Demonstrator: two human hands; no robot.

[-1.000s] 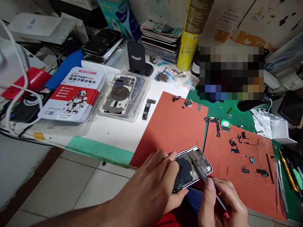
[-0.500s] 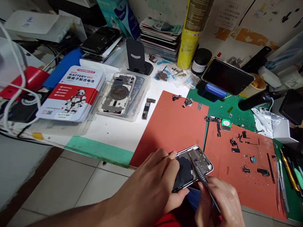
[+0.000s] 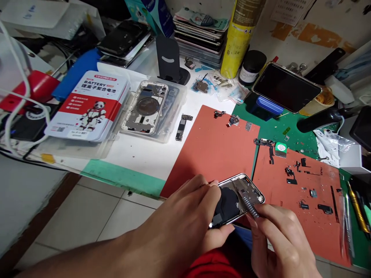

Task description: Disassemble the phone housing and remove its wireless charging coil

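Note:
My left hand (image 3: 194, 216) is closed around the left end of a phone housing (image 3: 227, 202), holding it tilted above the front edge of the bench. The housing has a pale metal rim, a black round patch inside and bare grey metal toward its right end. In my right hand (image 3: 285, 235), fingers and thumb pinch a slim grey tool with a ridged grip (image 3: 249, 204). Its thin tip reaches inside the housing near the upper rim; the exact shape of the tip is hard to make out. My left fingers cover part of the housing.
Small phone parts (image 3: 292, 173) lie scattered on the orange mat (image 3: 214, 146). Left of it are a logic board (image 3: 183, 127), another phone housing (image 3: 145, 108) on a plastic tray and a battery box (image 3: 88, 106). A phone (image 3: 286, 87) leans at the back; screwdrivers (image 3: 358, 206) lie far right.
The camera view has shifted slightly. My right hand has moved a little to the right and up, now covering the tool's rear end. My left hand keeps its hold on the housing.

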